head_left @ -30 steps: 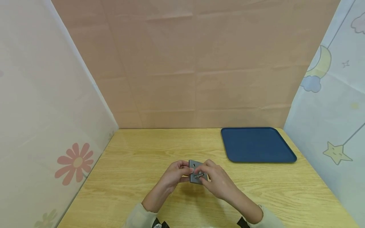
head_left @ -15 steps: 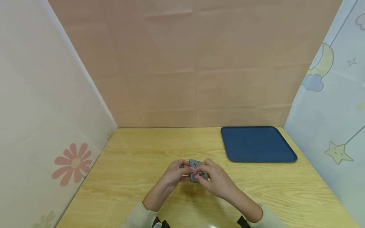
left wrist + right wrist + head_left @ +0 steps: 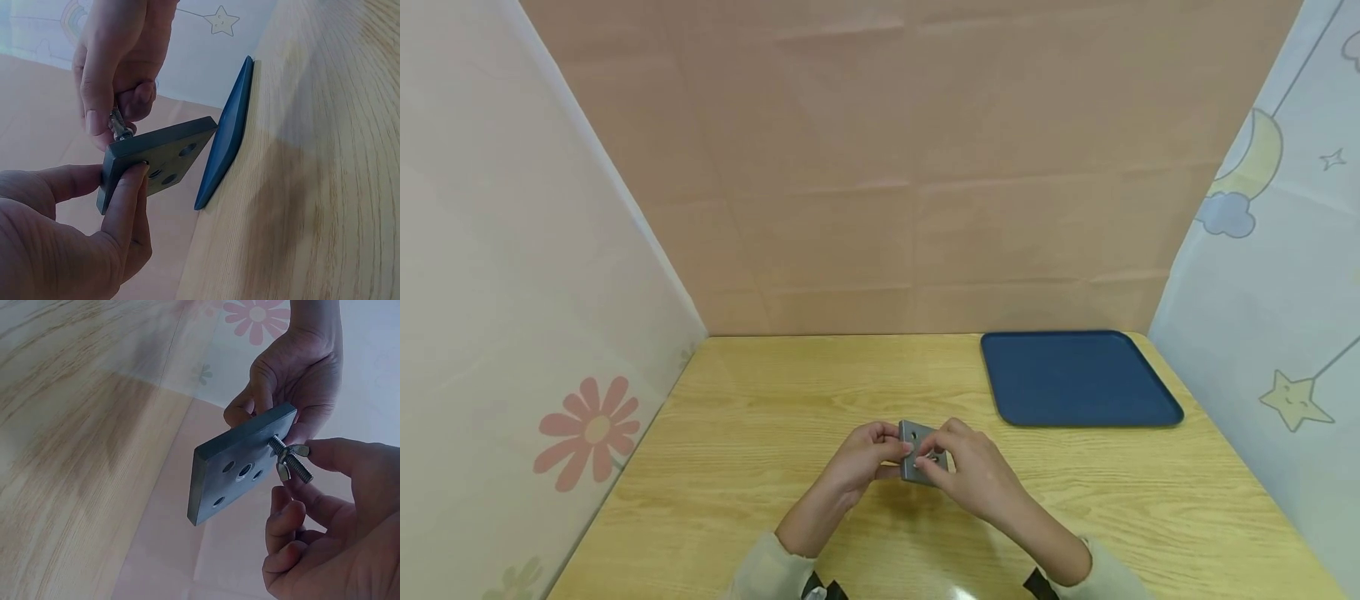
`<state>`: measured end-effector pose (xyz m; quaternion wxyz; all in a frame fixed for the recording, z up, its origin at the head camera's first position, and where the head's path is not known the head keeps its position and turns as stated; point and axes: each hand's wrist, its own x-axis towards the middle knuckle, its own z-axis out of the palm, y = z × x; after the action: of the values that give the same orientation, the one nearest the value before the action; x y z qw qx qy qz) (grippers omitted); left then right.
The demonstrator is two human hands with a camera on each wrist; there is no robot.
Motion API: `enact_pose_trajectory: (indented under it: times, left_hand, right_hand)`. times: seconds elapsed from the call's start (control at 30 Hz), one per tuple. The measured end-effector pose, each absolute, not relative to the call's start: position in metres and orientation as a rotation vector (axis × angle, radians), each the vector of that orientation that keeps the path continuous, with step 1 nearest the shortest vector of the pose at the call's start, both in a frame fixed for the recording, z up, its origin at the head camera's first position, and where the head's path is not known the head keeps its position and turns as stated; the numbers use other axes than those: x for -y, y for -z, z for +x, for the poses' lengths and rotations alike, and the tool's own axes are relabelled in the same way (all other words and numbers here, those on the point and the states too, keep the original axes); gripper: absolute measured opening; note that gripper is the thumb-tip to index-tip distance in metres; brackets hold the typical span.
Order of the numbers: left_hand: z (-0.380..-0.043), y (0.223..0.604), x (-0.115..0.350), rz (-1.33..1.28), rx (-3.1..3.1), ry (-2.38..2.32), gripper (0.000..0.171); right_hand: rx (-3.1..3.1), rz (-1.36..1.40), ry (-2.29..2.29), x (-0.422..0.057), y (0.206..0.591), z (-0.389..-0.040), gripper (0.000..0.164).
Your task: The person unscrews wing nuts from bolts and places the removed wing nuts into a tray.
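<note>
A grey square metal plate with several holes is held up above the table. Near one corner a threaded bolt sticks out of it, with a wing nut partway along the thread. My left hand grips the plate by its edge, thumb on one face and fingers on the other. On the opposite side my right hand pinches the wing nut between thumb and index finger, its other fingers curled below. In the left wrist view, the right fingers partly cover the bolt.
A dark blue tray lies at the table's back right, beyond both hands. The wood-grained table meets a tan backdrop, with patterned white side walls left and right.
My right thumb and index finger have shifted around the wing nut, now covering more of the bolt. The left hand keeps its grip on the plate, which has barely moved.
</note>
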<state>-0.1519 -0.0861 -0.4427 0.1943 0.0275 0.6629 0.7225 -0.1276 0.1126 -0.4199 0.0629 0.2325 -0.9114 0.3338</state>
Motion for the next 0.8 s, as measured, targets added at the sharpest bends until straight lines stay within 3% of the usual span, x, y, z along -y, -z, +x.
enact_pose_trajectory:
  times: [0.8]
  left_hand:
    - [-0.1542,0.4444,0.0854,0.060,-1.851,-2.034,0.030]
  right_hand:
    - [2.741,0.868,-1.055,-0.1153,0.4172,-0.1269,0.030]
